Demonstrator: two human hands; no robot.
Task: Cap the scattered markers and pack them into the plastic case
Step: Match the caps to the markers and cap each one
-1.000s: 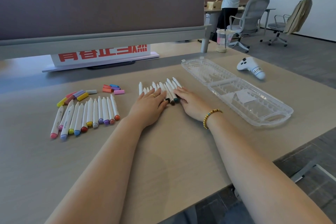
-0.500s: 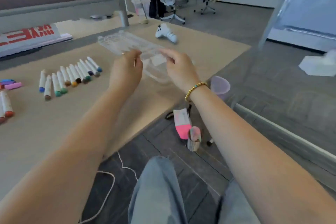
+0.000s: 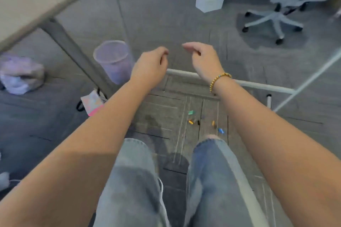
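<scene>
I look down past my knees at the grey floor. My left hand (image 3: 150, 65) and my right hand (image 3: 203, 59) are raised side by side, a little apart, fingers curled in a pinch. Below them the clear plastic case (image 3: 182, 127) shows only as a faint sheen with pale ribs, hanging from the two hands as far as the blur lets me tell. Several small coloured marker caps (image 3: 191, 113) lie scattered under that sheen; whether on the floor or in the case I cannot tell. No markers are in view.
The table corner (image 3: 27, 5) and its slanted leg are at upper left. A purple waste bin (image 3: 112, 59), a pink bag (image 3: 92, 104) and a crumpled plastic bag (image 3: 20, 73) lie on the floor. A white rail (image 3: 258, 86), a white box (image 3: 209, 0) and an office chair (image 3: 275, 16) are to the right.
My view has swung right and down, off the table to the floor. Both hands, which took hold of the case on the table, now hang over the floor. Markers left the view.
</scene>
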